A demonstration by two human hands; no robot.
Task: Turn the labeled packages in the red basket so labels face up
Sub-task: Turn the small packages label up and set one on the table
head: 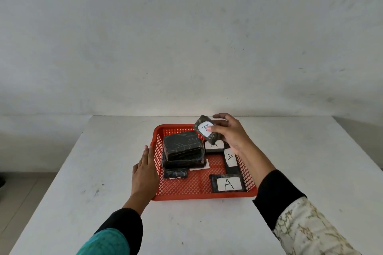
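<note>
A red mesh basket (199,189) sits on the white table. My right hand (232,132) holds a small black package (206,130) above the basket's far right corner, its white "A" label facing me. My left hand (145,170) lies flat against the basket's left wall, fingers together, holding nothing. Inside, a stack of black packages (182,149) at the left shows no label on top. Along the right side lie label-up packages: one at the back (214,146), one in the middle (230,158), one at the front (228,183). A small black package (176,173) lies below the stack.
The white table (93,172) stretches to a plain grey wall behind. Its left edge drops to a tiled floor (24,190). Bare tabletop lies on both sides of the basket and in front of it.
</note>
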